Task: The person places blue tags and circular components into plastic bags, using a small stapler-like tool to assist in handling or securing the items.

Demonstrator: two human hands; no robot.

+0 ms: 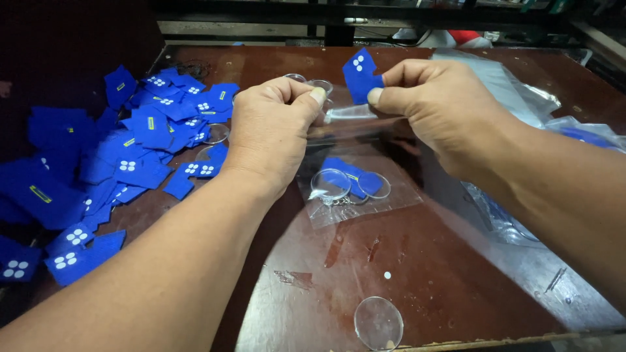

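Note:
My left hand (270, 133) and my right hand (433, 107) meet above a dark wooden table (417, 261). Both pinch the top edge of a small clear plastic bag (358, 189), which hangs down between them. Inside the bag lie clear round discs with key rings and a blue fabric piece. My right hand also holds a blue fabric tag (360, 75) with white dots, raised above the bag's mouth. A clear disc (319, 85) shows just behind my left fingertips.
A heap of blue fabric tags (130, 143) covers the table's left side, with a few clear discs among them. One loose clear disc (378, 322) lies near the front edge. Crumpled clear plastic bags (521, 98) lie at the right.

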